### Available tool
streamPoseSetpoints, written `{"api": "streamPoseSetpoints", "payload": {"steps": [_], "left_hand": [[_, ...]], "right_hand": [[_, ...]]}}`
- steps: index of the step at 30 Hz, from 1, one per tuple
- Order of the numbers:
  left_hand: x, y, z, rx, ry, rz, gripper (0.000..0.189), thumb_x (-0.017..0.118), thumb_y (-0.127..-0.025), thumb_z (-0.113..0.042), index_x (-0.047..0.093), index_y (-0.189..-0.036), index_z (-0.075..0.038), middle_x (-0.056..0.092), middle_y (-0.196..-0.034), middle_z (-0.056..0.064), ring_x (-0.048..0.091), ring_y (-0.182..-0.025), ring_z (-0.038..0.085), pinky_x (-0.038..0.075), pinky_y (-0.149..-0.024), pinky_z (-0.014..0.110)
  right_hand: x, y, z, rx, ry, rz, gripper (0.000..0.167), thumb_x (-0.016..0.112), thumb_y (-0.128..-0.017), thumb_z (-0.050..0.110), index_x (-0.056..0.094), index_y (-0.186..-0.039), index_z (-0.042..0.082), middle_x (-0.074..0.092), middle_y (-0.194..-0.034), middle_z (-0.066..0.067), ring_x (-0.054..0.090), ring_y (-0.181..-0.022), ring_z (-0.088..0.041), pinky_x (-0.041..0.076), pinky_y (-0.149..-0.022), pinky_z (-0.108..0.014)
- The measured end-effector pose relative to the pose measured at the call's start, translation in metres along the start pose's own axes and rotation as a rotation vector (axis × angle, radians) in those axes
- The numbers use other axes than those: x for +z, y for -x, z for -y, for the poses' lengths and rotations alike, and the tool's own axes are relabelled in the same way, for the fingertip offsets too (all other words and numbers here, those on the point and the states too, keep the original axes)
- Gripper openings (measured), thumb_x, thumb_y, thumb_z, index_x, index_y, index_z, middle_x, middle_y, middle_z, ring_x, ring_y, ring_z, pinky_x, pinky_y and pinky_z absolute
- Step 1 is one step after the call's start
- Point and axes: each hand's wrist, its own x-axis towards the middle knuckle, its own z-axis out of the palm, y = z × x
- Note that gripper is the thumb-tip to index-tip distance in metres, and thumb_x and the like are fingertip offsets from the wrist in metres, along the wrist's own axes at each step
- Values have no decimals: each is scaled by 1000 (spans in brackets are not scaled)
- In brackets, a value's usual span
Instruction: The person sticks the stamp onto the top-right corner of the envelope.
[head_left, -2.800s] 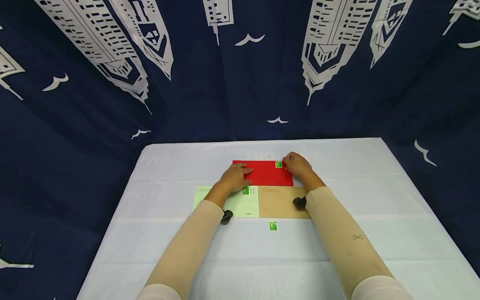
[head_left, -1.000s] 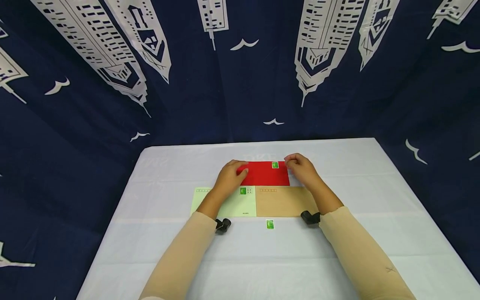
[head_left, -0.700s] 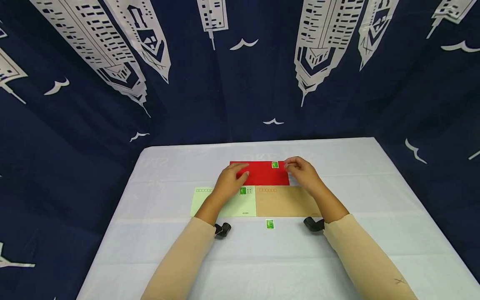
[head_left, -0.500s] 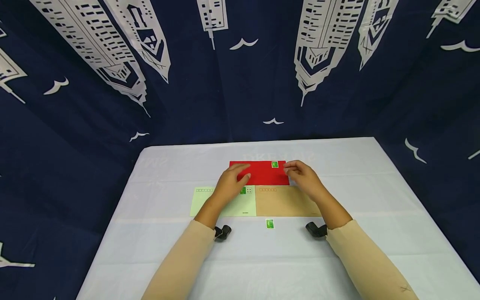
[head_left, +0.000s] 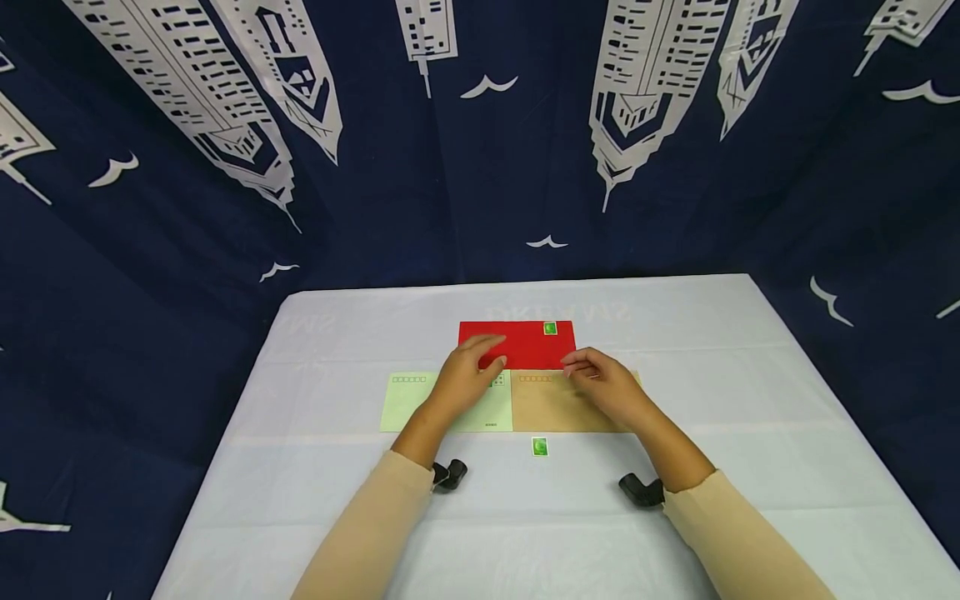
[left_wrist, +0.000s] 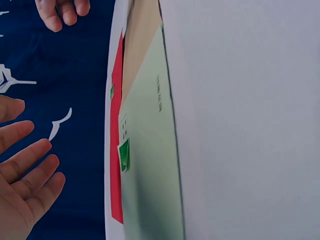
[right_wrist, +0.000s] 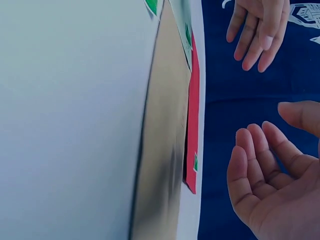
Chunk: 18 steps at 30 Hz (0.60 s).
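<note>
My left hand [head_left: 462, 377], fingers relaxed and apart, hovers over the red envelope [head_left: 532, 350] and pale green envelope [head_left: 408, 400]. A green stamp [head_left: 550, 328] sits at the red envelope's upper right corner. Above the brown envelope [head_left: 551, 412] hovers my right hand [head_left: 603, 383], its fingers loosely bent with nothing between them. In the left wrist view another stamp [left_wrist: 124, 156] shows on the pale green envelope; in the head view the left hand mostly covers it. One loose stamp [head_left: 540, 447] lies in front of the envelopes.
All the envelopes lie flat on a white cloth-covered table [head_left: 337, 483], the red one behind the other two. A dark blue curtain [head_left: 480, 183] with white building prints hangs behind. Black wrist cameras [head_left: 641, 490] jut from both wrists.
My right hand has left the stamped corner of the red envelope and drawn back toward me over the brown envelope. My left hand has lifted off the red envelope and shifted slightly nearer.
</note>
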Motion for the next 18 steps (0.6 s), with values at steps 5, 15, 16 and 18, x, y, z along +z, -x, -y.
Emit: {"api": "streamPoseSetpoints", "payload": {"steps": [5, 15, 16, 18], "left_hand": [[5, 3, 1, 0, 7, 10, 47, 63, -100, -29, 57, -145, -17, 56, -148, 6, 52, -139, 26, 45, -115, 46], [13, 8, 1, 15, -2, 34, 45, 61, -101, -31, 59, -144, -19, 57, -147, 3, 53, -138, 24, 45, -115, 45], [13, 9, 1, 14, 0, 36, 45, 61, -101, -31, 59, -144, -20, 56, -147, 3, 52, -138, 24, 45, -115, 45], [14, 10, 0, 10, 5, 40, 44, 61, -101, -31, 59, -144, -20, 56, -147, 2, 52, -138, 24, 45, -115, 45]], "right_hand": [[7, 11, 0, 1, 10, 52, 25, 63, -98, 10, 63, -121, -1, 68, -111, -19, 64, -95, -22, 54, -78, -16], [18, 26, -2, -18, 47, 118, 21, 65, -93, 4, 67, -114, 1, 69, -95, -6, 62, -87, -18, 53, -74, -17], [19, 27, -2, -21, 50, 126, 21, 66, -93, 4, 67, -113, 1, 68, -94, -5, 62, -86, -18, 53, -74, -17], [20, 30, -3, -23, 62, 141, 20, 67, -93, 5, 67, -112, 1, 68, -92, -4, 62, -84, -17, 53, -72, -17]]}}
